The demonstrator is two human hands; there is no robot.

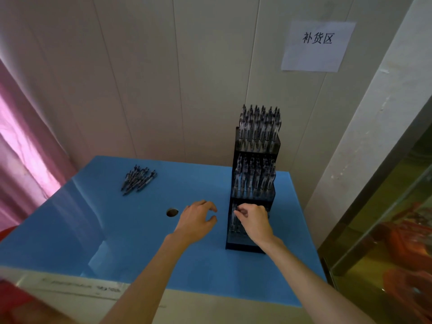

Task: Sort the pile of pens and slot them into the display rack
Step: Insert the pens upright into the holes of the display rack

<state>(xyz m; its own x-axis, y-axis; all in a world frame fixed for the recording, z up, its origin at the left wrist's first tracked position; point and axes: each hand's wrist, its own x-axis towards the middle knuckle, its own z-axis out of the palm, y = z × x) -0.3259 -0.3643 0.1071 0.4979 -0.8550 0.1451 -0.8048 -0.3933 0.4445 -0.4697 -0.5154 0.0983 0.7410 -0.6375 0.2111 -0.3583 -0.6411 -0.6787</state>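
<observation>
At the middle of the head view, a blue desk point(140, 242) stands against a pale panelled wall point(163, 78). Toward two o'clock from the desk's middle rises a black display rack point(253, 246) with three stepped tiers. The top and middle tiers are packed with upright pens; the bottom tier holds a few at its left side, the rest hidden behind the right hand point(253, 222). That hand reaches into the bottom tier at the rack's front, its grip pinched together with thumb and fingertips on the top of a pen point(234, 220) standing there, though blur makes the contact hard to judge. The left hand point(197, 218) hovers just beside the rack at its nine o'clock, over the desk, its grip spread loosely, fingers curved and holding nothing. A round hole point(172, 212) in the desk surface lies just at nine o'clock of the left hand. Far off at ten o'clock, near the desk's back edge, lies the pile of pens point(138, 180), well apart from both hands. A paper sign point(318, 46) with printed characters hangs on the wall at one o'clock. A pink curtain point(25, 148) fills the nine o'clock edge.
</observation>
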